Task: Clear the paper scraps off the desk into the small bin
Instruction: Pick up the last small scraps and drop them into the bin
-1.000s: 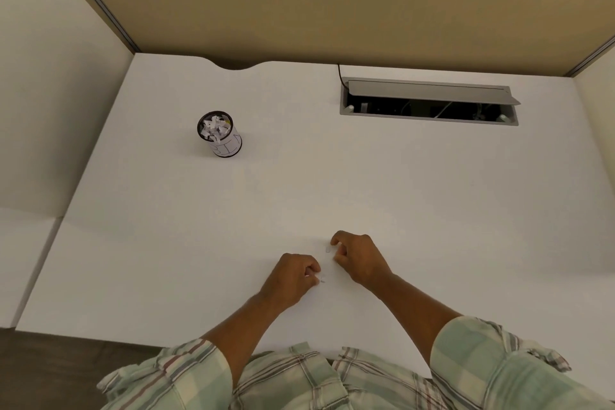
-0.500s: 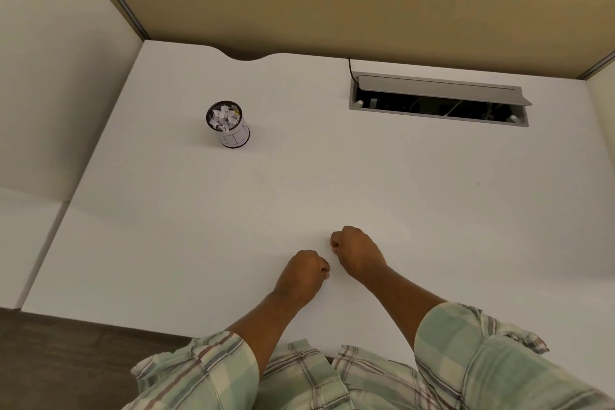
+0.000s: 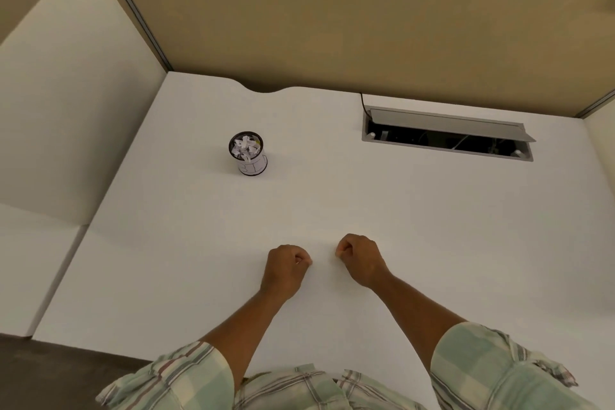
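The small bin [image 3: 248,156], a black-rimmed cylinder with a white label, stands upright at the back left of the white desk [image 3: 432,226] and is full of white paper scraps. My left hand [image 3: 286,268] and my right hand [image 3: 359,258] rest as closed fists side by side on the desk's near middle, a small gap between them. A pale sliver shows at each fist's fingertips, where small scraps lay a moment ago. No loose scrap shows on the desk surface. The bin is well ahead and left of both hands.
An open cable hatch [image 3: 446,138] with a raised grey lid sits in the desk at the back right. A tan partition [image 3: 332,10] closes the back, and a white side panel [image 3: 66,110] the left. The desk's front edge runs along the lower left.
Both hands closed into fists over the small scraps seen by their fingertips a second ago, and have since drawn slightly apart. The camera view tilted up and back.
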